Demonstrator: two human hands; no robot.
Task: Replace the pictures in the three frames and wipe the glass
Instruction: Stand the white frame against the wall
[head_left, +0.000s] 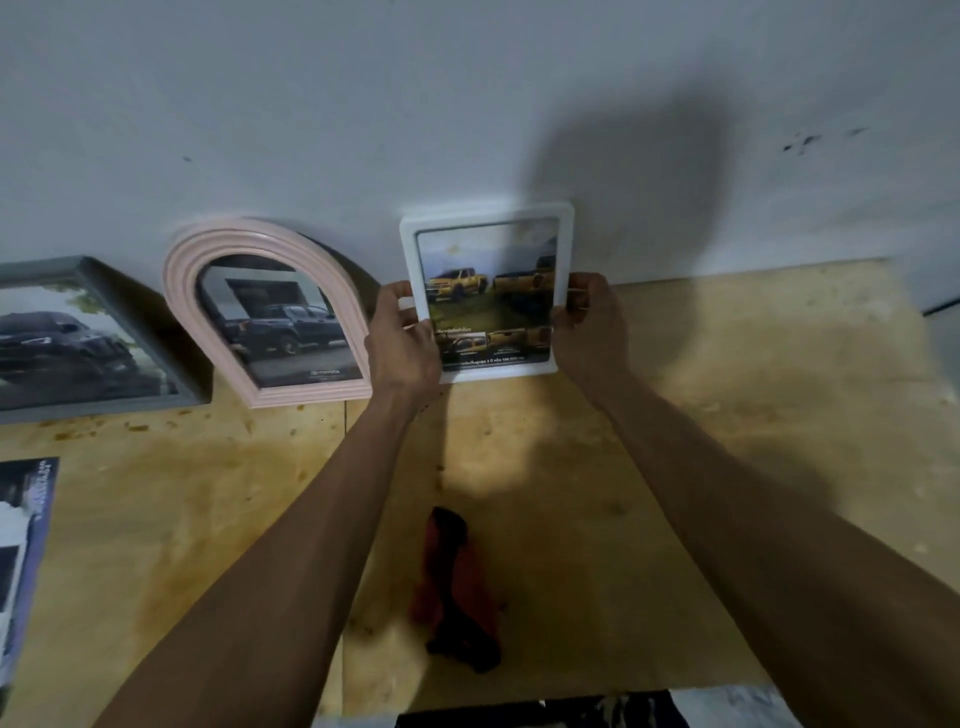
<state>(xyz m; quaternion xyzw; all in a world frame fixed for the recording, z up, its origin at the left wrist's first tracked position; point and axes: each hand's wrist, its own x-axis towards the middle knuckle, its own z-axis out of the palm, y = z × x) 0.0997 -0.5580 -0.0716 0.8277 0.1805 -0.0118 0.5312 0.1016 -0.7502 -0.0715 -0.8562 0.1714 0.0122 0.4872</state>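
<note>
Both hands up at the wall end of the plywood worktop (675, 467), holding the white frame (487, 214) by its two long sides. Left hand (402, 338) grips the left edge, fingers curled round it, thumb on the front border. Right hand (589, 322) grips the right edge the same way. White frame stands upright close to the grey wall (467, 93), bottom edge at or just above the worktop — cannot tell if it touches. Picture inside shows yellow pickup trucks with a text strip low down; slightly blurred.

Pink arched frame (182, 270) leans on the wall just left of the left hand, dark pickup picture inside. Grey frame (78, 262) further left, also leaning, dark car picture, partly cut off by the view edge. Loose printed sheet (26, 545) lies flat at the far left edge of the worktop. Red cloth (457, 582) lies crumpled on the worktop between the two forearms, well apart from the frames — nothing touching it. Worktop surface stained in patches.
</note>
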